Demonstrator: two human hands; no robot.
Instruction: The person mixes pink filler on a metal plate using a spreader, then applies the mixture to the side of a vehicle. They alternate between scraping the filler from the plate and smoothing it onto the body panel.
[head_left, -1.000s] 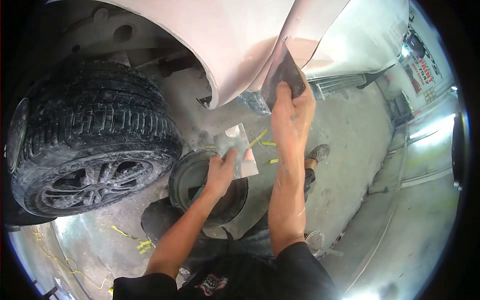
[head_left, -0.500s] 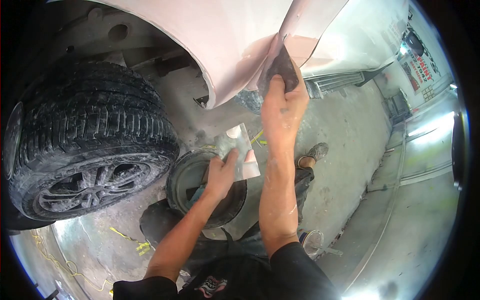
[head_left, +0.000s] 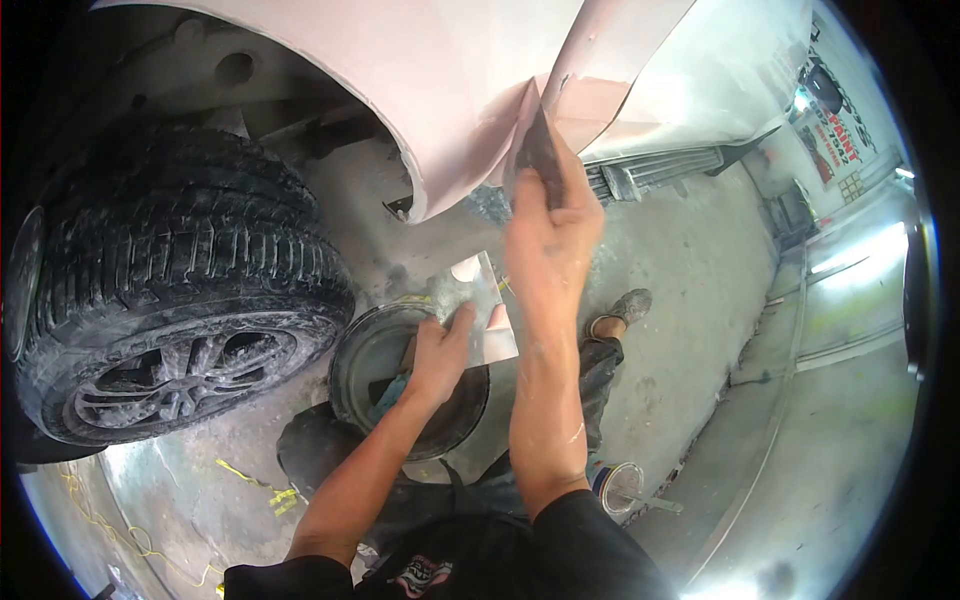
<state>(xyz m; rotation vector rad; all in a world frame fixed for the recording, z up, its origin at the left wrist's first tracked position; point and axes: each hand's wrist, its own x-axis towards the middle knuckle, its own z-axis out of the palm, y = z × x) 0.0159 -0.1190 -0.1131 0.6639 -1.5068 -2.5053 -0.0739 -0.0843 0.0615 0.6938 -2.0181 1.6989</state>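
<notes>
My right hand (head_left: 552,235) grips a dark, flat filler spreader (head_left: 540,155), its edge up against the lower part of a pale pink car fender (head_left: 400,65). Darker pink filler patches (head_left: 590,98) show on the panel around the spreader. Lower down, my left hand (head_left: 440,350) pinches a thin, shiny square mixing plate (head_left: 483,290) by its left edge. A pale pink dab and a darker pink one lie on that plate. Whether the spreader's blade carries filler cannot be made out.
A dusty wheel (head_left: 190,280) stands left, beneath the wheel arch. Under my left arm is a black tub (head_left: 340,385) with a bluish cloth inside. An opened can (head_left: 620,487) with a flat stick is by my right elbow. Yellow tape scraps (head_left: 280,495) lie on the floor.
My right hand has moved left with the spreader, which has shifted from the crease onto the panel left of it. My left hand and the plate have barely moved.
</notes>
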